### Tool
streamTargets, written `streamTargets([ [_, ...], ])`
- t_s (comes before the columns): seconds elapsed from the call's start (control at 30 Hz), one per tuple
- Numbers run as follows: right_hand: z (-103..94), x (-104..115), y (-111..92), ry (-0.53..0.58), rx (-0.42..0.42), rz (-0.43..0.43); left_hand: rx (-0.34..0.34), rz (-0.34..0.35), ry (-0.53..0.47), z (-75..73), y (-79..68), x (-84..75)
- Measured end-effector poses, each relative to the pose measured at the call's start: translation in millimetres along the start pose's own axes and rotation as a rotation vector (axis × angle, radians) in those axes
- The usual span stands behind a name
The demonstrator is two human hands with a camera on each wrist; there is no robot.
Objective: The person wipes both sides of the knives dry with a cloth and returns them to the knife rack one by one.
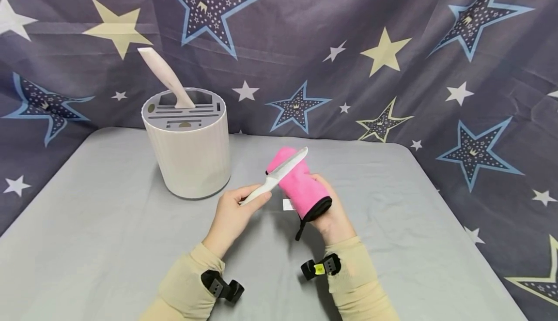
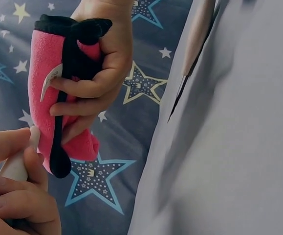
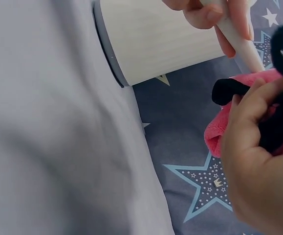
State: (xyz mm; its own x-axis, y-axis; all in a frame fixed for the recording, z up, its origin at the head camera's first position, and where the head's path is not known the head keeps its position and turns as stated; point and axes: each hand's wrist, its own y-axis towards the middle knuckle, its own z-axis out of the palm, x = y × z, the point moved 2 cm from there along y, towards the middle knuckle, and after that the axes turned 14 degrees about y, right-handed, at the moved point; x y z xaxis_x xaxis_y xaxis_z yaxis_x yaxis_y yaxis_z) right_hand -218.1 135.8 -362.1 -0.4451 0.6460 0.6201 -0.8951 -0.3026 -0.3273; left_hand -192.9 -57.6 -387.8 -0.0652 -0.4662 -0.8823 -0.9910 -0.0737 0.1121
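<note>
My left hand (image 1: 235, 212) holds a small knife (image 1: 285, 166) by its white handle, thumb and fingers pinching it. The blade slants up to the right and overlaps a bundled pink cloth (image 1: 301, 188) in the head view. My right hand (image 1: 333, 214) grips that cloth, its fingers (image 2: 90, 88) curled round the back. Black trim edges the cloth, a black cord (image 2: 59, 159) hangs from it, and a white tag (image 2: 49, 83) sticks out. In the right wrist view, the knife's handle (image 3: 239, 39) comes down to the cloth, while its blade is mostly hidden.
At the back left of the grey-covered table (image 1: 109, 243) stands a ribbed cream knife block (image 1: 189, 161) with a slotted grey top. A pale-handled knife (image 1: 167, 76) leans in it. Behind hangs a dark star-print curtain (image 1: 279, 69). Both sleeves carry black wrist cameras.
</note>
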Motion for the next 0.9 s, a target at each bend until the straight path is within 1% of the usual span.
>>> streamTargets([
  [0.3, 4.0, -3, 0, 0.036, 0.042, 0.036, -0.008, -0.002, 0.001, -0.1, -0.8, -0.1],
  [0.6, 1.7, 4, -4, 0.055, -0.028, 0.01, 0.023, -0.004, -0.015, 2.4, -1.4, -0.8],
  [0.73, 0.9, 8, -4, 0.055, -0.033, -0.019, 0.022, 0.005, -0.016, 2.0, -1.6, -2.7],
  [0.9, -0.9, 10, -3, 0.06, -0.041, -0.049, 0.029, -0.007, -0.026, 1.4, -2.4, -1.7],
])
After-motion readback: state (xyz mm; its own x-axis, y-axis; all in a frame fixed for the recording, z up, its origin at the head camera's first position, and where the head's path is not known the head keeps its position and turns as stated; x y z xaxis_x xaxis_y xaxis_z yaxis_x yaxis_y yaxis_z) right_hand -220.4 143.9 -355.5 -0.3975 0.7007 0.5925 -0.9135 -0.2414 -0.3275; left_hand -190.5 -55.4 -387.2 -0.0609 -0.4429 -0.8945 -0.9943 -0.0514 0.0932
